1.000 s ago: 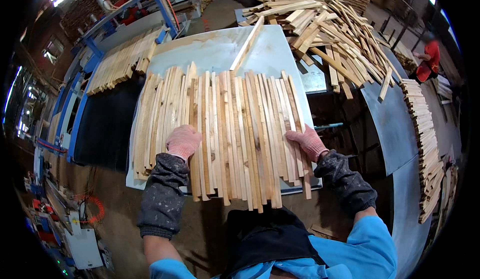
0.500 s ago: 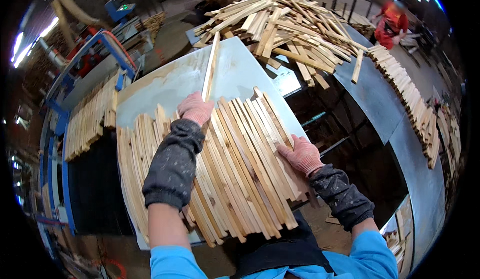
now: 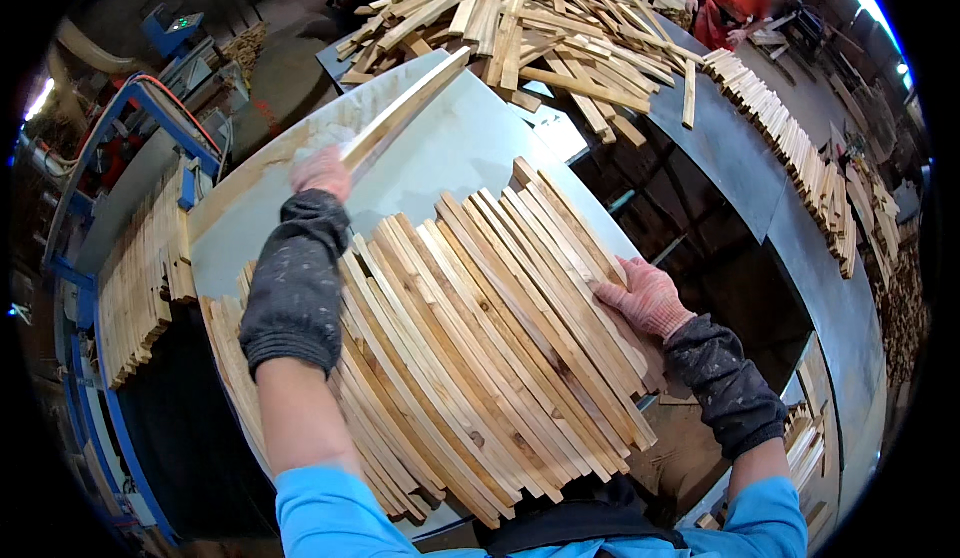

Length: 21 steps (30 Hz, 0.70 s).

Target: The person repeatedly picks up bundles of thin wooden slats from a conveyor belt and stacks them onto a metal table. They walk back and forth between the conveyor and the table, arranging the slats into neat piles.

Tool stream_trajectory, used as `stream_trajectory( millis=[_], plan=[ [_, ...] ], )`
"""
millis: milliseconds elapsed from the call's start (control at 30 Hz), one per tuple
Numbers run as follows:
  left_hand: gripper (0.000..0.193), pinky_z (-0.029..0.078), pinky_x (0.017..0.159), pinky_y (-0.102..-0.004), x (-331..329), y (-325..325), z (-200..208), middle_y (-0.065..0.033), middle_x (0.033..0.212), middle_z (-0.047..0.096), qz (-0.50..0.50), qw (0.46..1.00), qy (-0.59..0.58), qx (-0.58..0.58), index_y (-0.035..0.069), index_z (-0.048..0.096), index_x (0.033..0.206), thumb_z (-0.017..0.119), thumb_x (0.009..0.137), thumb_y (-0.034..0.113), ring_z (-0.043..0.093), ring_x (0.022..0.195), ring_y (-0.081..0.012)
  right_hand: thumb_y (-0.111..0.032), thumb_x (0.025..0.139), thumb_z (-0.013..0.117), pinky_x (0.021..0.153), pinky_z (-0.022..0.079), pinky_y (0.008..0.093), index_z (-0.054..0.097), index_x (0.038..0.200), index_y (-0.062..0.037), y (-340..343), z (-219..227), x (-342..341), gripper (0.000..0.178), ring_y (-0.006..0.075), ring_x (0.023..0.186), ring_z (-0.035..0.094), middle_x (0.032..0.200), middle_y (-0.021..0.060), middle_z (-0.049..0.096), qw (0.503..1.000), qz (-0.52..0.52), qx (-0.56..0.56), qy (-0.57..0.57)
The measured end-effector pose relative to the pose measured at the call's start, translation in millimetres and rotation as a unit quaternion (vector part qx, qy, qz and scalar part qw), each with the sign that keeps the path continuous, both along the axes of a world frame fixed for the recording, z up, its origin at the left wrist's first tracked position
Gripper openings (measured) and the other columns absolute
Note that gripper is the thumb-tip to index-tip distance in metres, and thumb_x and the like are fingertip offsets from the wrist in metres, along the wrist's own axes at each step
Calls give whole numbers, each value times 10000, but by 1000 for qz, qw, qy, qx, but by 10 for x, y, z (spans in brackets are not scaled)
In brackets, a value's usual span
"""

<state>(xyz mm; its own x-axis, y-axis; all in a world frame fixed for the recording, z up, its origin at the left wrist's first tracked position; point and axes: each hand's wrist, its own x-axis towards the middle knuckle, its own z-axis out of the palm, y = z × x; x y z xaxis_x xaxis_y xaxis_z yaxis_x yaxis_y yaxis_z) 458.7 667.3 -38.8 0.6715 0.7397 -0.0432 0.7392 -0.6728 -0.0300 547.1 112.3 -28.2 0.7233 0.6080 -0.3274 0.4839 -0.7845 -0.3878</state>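
My left hand (image 3: 322, 172), in a pink knit glove, is closed around the near end of a wooden strip (image 3: 405, 108). That strip slants up to the right over the pale tabletop (image 3: 440, 148), beyond a row of wooden strips (image 3: 480, 308) lying side by side. Some of the row's left part is hidden behind my left forearm. My right hand (image 3: 650, 298), gloved alike, grips the row's right edge. Its thumb lies over the outermost strip, while its other fingers are partly hidden.
A loose heap of wooden strips (image 3: 540, 38) covers the far table. Along the curved metal table (image 3: 740, 178) at right runs another row of strips (image 3: 785, 143). A blue-framed machine (image 3: 150, 113) with stacked strips (image 3: 145, 288) stands left. A person in red (image 3: 728, 3) is at far right.
My left hand has moved left with its strip, which has turned from nearly upright to slanting right. My right hand stays on the row's right edge. The view has shifted.
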Motion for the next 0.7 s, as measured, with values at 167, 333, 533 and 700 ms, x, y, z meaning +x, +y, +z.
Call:
stream_trajectory(
  millis=[167,333,533,700],
  plan=[
    [358,552,1000,-478,-260,291,-47,-119,1345,723,100,994,52,-10,146,708,1296,677,939,150,679,1274,-336,-654,941,649,1035,514,446,619,1426,-42,23,-20,17,781,365,1221,634,1297,213,640,1000,-9,23,4],
    [313,517,1024,-527,-268,334,-201,-134,1265,757,125,991,47,-6,140,716,1243,713,930,160,700,1229,-348,-674,928,661,1047,511,446,604,1446,-30,9,-9,28,828,371,1216,643,1292,216,657,1000,-17,-3,-3],
    [686,425,1172,-451,-722,-23,197,-183,1568,527,87,988,-115,-46,161,499,1562,732,924,258,521,1434,-354,-663,914,691,1109,480,430,503,1532,11,-48,-95,20,934,382,1327,602,1426,251,625,998,-38,59,7],
    [713,414,1188,-425,-1622,-792,672,-197,1583,508,17,960,-265,-88,71,486,1560,749,938,300,503,1450,-355,-703,936,636,1140,460,433,462,1559,17,-29,-4,18,968,380,1374,576,1479,265,592,999,-25,33,8]
  ],
)
